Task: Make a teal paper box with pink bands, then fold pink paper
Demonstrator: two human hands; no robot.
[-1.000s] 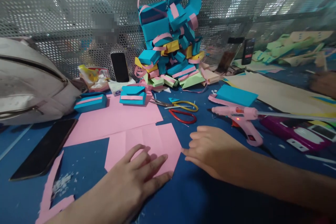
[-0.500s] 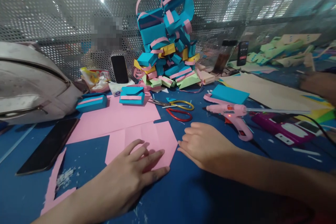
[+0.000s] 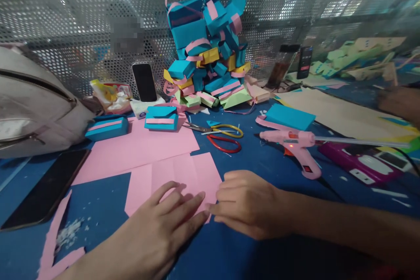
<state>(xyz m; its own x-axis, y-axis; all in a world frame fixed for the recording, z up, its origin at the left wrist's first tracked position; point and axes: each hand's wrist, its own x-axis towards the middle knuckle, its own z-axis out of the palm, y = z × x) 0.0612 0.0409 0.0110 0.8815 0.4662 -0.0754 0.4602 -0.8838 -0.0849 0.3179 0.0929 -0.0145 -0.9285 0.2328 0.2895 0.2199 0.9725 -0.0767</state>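
Note:
A creased sheet of pink paper (image 3: pixel 173 170) lies on the blue table before me. My left hand (image 3: pixel 170 218) rests palm down over its lower part, fingers spread. At the sheet's right edge is my right hand (image 3: pixel 246 203), fingers curled together and fingertips on the paper by my left thumb; they cover the right corner. A larger pink sheet (image 3: pixel 138 146) lies just behind, with two small blue paper boxes with pink bands, one being the box (image 3: pixel 161 119), along its far edge. Scissors (image 3: pixel 219 133) with yellow and red handles lie beyond my hands.
To the right are a pink glue gun (image 3: pixel 295 142) with its light on, a purple power strip (image 3: pixel 361 164) and a blue box (image 3: pixel 288 116). A pile of blue paper boxes (image 3: pixel 206 52) stands at the back. A bag (image 3: pixel 39 105) and a dark phone (image 3: pixel 46 188) are left. Another person's hand (image 3: pixel 398 103) is far right.
My right hand has moved left and nearer, from beside the sheet's pointed corner onto its right edge, close to my left thumb. My left hand stays on the paper. The view has shifted slightly.

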